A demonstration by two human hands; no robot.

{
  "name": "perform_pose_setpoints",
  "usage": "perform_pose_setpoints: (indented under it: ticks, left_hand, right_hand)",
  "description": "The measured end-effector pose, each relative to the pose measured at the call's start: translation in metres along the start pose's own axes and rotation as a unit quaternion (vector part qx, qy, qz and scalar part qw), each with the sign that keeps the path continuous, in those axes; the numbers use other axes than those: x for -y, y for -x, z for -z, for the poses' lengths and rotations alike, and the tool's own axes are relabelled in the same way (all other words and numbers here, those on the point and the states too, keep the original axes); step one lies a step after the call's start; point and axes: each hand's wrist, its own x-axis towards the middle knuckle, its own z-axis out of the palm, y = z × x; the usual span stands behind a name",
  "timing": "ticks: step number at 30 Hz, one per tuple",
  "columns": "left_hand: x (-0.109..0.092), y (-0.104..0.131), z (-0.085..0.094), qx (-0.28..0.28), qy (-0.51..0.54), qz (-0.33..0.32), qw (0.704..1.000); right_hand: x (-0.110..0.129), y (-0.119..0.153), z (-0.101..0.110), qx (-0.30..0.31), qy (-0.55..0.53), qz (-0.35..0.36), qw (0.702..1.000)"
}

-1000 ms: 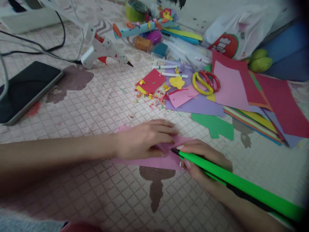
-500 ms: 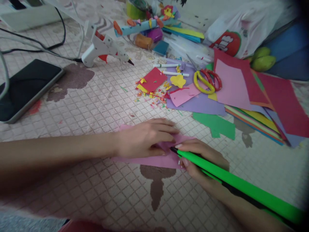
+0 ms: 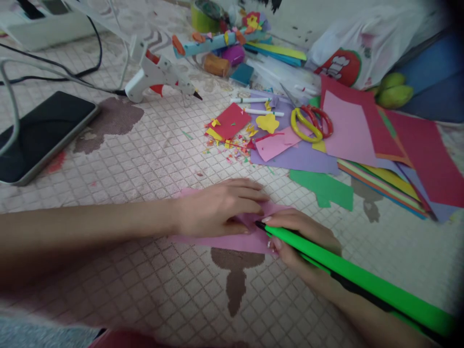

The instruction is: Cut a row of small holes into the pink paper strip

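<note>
A pink sheet of paper lies on the patterned tablecloth under both hands. My left hand rests on it palm down, fingers apart and holding nothing. At the sheet's right side, my right hand is closed round a bright green pen with a black tip. The tip points at the paper, just right of my left thumb; whether it touches cannot be made out. The pen looks very large and stretches to the lower right corner.
Scissors, coloured papers and scraps lie beyond my hands. A green piece is nearer. At the left are a phone, cables and a glue gun. A plastic bag stands behind.
The view has shifted very slightly. Both hands and the green pen keep almost the same place on the pink sheet.
</note>
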Motion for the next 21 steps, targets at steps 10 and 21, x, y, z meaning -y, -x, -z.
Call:
perform_pose_setpoints:
  ticks: [10, 21]
  left_hand:
    - [-0.0029, 0.0008, 0.0003, 0.005, -0.007, 0.006, 1.0]
    - [-0.0067, 0.0051, -0.0073, -0.03, -0.013, 0.031, 0.999]
  right_hand:
    - [0.004, 0.0004, 0.0004, -0.047, -0.014, -0.022, 0.999]
    - [0.008, -0.0003, -0.0006, -0.028, 0.012, -0.024, 0.999]
